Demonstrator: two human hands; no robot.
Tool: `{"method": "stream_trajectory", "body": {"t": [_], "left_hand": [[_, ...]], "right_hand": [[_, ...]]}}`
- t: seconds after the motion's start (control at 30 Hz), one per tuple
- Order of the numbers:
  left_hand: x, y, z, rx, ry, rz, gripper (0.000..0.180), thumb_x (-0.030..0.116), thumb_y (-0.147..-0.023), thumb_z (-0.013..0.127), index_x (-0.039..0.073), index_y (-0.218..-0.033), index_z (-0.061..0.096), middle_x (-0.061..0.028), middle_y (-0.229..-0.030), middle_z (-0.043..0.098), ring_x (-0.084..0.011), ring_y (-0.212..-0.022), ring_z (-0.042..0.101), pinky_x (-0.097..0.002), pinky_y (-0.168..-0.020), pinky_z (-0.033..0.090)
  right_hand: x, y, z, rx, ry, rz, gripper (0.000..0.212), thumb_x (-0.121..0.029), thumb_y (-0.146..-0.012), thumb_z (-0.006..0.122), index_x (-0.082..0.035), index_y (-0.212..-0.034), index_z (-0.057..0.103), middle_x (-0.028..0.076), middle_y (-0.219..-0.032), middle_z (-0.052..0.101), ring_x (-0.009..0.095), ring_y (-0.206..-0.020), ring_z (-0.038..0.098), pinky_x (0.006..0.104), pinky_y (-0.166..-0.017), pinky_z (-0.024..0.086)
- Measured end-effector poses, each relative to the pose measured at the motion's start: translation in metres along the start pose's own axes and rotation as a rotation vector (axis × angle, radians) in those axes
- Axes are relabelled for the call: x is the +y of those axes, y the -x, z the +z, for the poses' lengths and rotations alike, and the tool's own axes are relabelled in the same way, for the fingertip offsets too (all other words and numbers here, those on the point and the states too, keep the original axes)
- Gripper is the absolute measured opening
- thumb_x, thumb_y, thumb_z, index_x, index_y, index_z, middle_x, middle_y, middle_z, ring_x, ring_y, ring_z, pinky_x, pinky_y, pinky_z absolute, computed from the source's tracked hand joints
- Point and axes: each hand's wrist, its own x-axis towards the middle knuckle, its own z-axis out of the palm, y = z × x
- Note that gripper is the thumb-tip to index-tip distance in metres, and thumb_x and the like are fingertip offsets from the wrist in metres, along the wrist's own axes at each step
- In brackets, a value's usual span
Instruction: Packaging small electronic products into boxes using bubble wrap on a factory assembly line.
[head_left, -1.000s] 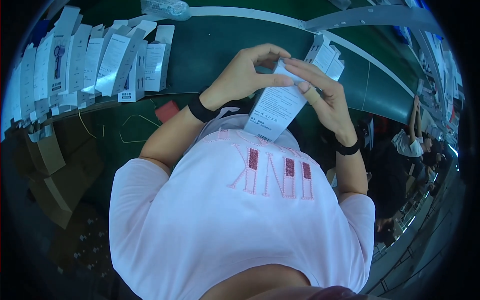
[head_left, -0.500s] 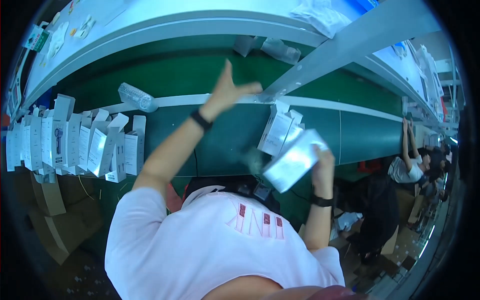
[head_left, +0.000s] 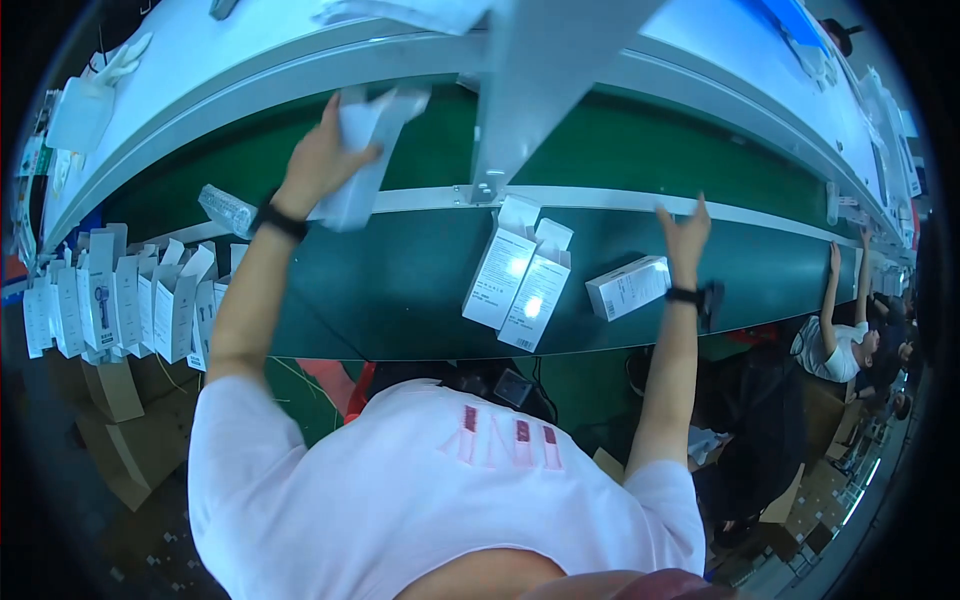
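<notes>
My left hand (head_left: 322,165) grips a pale, elongated, box-shaped package (head_left: 365,165), blurred by motion, above the white rail of the green bench. Its thumb lies across the package's near face. My right hand (head_left: 686,240) is open and empty, thumb and fingers apart, just beyond the right end of a closed white box (head_left: 628,287) lying on the bench. Between the hands, two white cartons with raised top flaps lie side by side: a left carton (head_left: 500,275) and a right carton (head_left: 535,300).
A row of open white cartons (head_left: 125,300) stands at the left, with a clear plastic pack (head_left: 227,210) behind it. A metal post (head_left: 510,110) rises beyond the cartons to a white shelf (head_left: 400,50). Another person (head_left: 835,345) works at the far right.
My right hand has let go of the white box, which now lies on the bench. My left hand, empty before, has moved left and now holds the pale package. The view has shifted.
</notes>
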Motion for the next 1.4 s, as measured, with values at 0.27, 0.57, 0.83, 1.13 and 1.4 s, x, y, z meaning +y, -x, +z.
{"method": "stream_trajectory", "body": {"t": [0.27,0.57,0.83,1.13,1.4], "left_hand": [[0.024,0.098,0.009,-0.719,-0.476,-0.108,0.089,0.065,-0.066,0.064,-0.008,-0.115,0.055,-0.0278,-0.092,0.065,-0.0386,-0.086,0.066,-0.0425,-0.079,0.053],[0.018,0.117,-0.012,-0.722,-0.249,-0.302,0.075,0.065,-0.066,0.062,-0.009,-0.080,0.068,-0.0282,-0.080,0.066,-0.0414,-0.075,0.066,-0.0435,-0.072,0.054],[-0.025,0.119,-0.038,-0.852,0.039,-0.364,0.075,0.066,-0.071,0.056,-0.007,-0.080,0.070,-0.0225,-0.074,0.066,-0.0330,-0.064,0.064,-0.0384,-0.062,0.050],[-0.070,0.217,0.020,-0.366,-0.029,-0.237,0.115,0.062,-0.071,0.064,-0.015,-0.141,0.012,-0.0282,-0.091,0.065,-0.0409,-0.085,0.066,-0.0431,-0.078,0.053],[-0.063,0.238,0.039,-0.021,0.257,0.017,0.109,0.040,-0.075,0.075,-0.010,-0.144,0.007,-0.0331,-0.140,0.030,-0.0465,-0.128,0.034,-0.0445,-0.108,0.029]], "right_hand": [[-0.168,-0.117,0.233,0.021,0.141,-0.638,0.088,-0.052,-0.066,0.070,-0.008,-0.136,0.041,0.020,-0.140,0.039,0.039,-0.129,0.036,0.0593,-0.104,0.028],[-0.137,-0.116,0.279,-0.602,-0.982,-0.339,0.054,-0.033,-0.090,0.057,-0.001,-0.132,0.047,0.010,-0.131,0.054,0.030,-0.120,0.050,0.0392,-0.099,0.042],[-0.129,0.000,-0.003,-0.890,-0.946,0.545,0.045,-0.040,-0.086,0.064,-0.009,-0.118,0.056,0.008,-0.106,0.062,0.020,-0.094,0.062,0.0405,-0.070,0.054],[-0.189,0.185,-0.146,-0.779,-1.028,0.522,0.057,-0.033,-0.080,0.067,0.004,-0.122,0.053,0.008,-0.107,0.062,0.018,-0.097,0.058,0.0298,-0.088,0.044],[-0.375,0.246,-0.094,-0.426,-0.863,-0.182,0.059,-0.024,-0.078,0.076,0.003,-0.123,0.049,0.010,-0.107,0.058,0.016,-0.096,0.054,0.0304,-0.085,0.043]]}}
